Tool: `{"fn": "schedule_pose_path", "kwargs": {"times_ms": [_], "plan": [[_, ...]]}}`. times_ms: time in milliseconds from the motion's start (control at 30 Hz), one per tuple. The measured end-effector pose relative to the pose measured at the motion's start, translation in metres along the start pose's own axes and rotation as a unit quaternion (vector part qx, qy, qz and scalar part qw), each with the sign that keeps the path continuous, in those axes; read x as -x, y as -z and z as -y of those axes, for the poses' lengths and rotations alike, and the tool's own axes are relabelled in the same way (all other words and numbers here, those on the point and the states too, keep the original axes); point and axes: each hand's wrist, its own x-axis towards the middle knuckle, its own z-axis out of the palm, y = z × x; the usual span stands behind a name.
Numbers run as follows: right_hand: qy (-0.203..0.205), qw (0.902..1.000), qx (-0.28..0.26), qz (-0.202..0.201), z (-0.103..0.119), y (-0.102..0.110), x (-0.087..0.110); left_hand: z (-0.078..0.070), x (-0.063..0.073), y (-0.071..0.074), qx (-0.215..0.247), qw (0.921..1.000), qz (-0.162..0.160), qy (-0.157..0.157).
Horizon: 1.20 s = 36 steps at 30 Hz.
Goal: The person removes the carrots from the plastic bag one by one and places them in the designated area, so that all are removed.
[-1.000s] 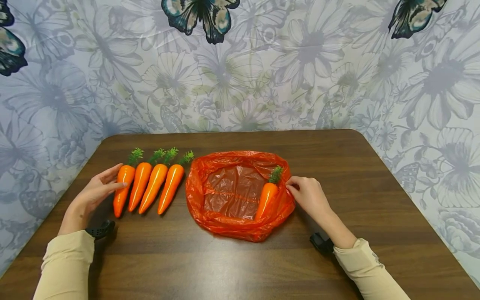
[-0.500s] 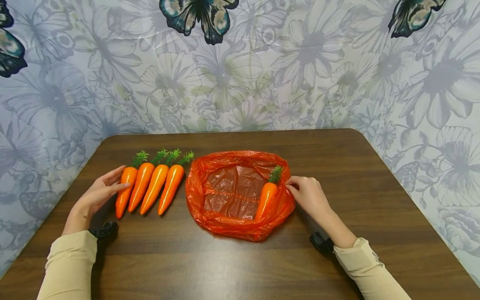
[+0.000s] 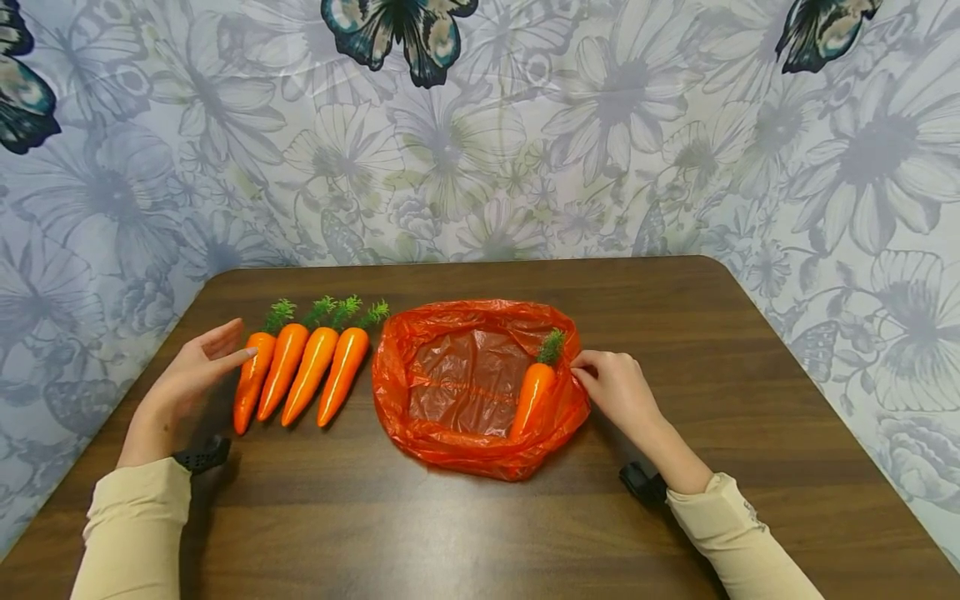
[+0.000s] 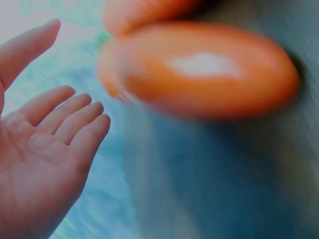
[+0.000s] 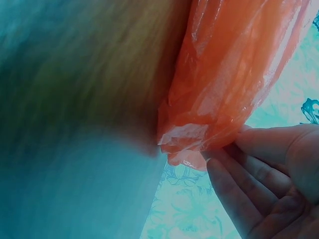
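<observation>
My left hand (image 3: 191,371) is beside the leftmost carrot (image 3: 253,379) of a row on the table, its thumb overlapping that carrot in the head view. In the left wrist view the fingers (image 4: 92,134) are spread with nothing in them, and the same carrot (image 4: 209,72) lies apart from the palm. At the right edge of an orange-red plastic bag (image 3: 397,392), my right hand (image 3: 618,392) pinches the rim between thumb and fingers. The right wrist view shows the bag's film (image 5: 214,84) gathered at those fingertips. Inside the wide-mouthed bag one carrot (image 3: 534,400) leans against the right wall.
Several carrots with green tops lie side by side, tips toward me; the rightmost carrot (image 3: 342,375) is close to the bag's left side. Everything is on a brown wooden table (image 3: 465,542), with a flower-patterned wall (image 3: 480,167) behind its far edge.
The leftmost carrot shifted slightly right, closer to its neighbour, and my left hand then drew up and back to the left from it. My right hand has stayed at the bag's rim.
</observation>
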Motion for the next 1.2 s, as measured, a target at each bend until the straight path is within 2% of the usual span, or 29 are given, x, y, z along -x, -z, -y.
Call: {"fn": "schedule_pose_path", "kwargs": {"times_ms": [100,200,367,533,700,800,933,1100,1200], "plan": [[0.001,1.0000,-0.001,0.001,0.000,0.001,0.000,-0.026,-0.002,-0.011,-0.002,0.9996,-0.013,-0.026],[0.000,1.0000,-0.001,-0.001,-0.001,0.000,0.000,-0.056,-0.008,-0.031,0.017,0.9982,-0.010,-0.057],[0.000,1.0000,-0.001,-0.005,-0.002,-0.002,0.001,-0.103,-0.024,-0.074,0.040,0.9934,0.036,-0.102],[0.001,1.0000,-0.001,-0.006,-0.001,-0.003,0.001,-0.132,-0.036,-0.124,0.085,0.9825,0.095,-0.136],[0.003,1.0000,0.002,-0.008,-0.002,-0.002,0.001,-0.148,-0.043,-0.176,0.122,0.9675,0.142,-0.170],[0.002,0.9999,0.006,-0.008,-0.002,-0.002,0.000,-0.152,-0.048,-0.204,0.132,0.9591,0.171,-0.183],[0.001,1.0000,0.007,-0.006,-0.001,-0.002,-0.001,-0.155,-0.053,-0.238,0.121,0.9528,0.203,-0.191],[0.000,1.0000,0.005,-0.002,0.000,-0.002,-0.002,-0.155,-0.055,-0.271,0.097,0.9503,0.229,-0.187],[-0.001,1.0000,0.001,0.000,0.001,-0.002,-0.002,-0.152,-0.055,-0.284,0.110,0.9477,0.243,-0.175]]}}
